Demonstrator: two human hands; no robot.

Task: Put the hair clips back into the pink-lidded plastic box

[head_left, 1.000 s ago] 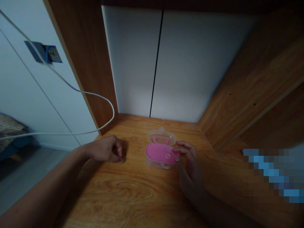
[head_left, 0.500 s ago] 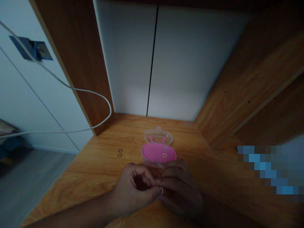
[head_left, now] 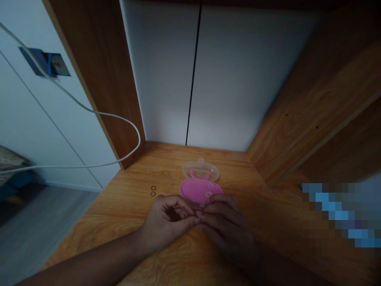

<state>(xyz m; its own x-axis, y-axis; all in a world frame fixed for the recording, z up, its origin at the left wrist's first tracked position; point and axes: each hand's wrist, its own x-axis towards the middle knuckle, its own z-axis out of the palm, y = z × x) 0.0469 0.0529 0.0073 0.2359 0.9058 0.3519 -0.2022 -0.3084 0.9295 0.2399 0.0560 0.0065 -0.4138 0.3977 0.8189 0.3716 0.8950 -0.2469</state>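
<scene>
Left hand (head_left: 163, 228) and right hand (head_left: 230, 226) have neared the pink case (head_left: 195, 189), fingers (head_left: 218, 209) meeting, grasp impossible to tell.

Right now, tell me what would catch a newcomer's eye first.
Probably the pink oval case, just below the picture's middle, its clear lid open behind it. Then the left hand and right hand, which meet in front, and two dark rings lying to the left.
</scene>
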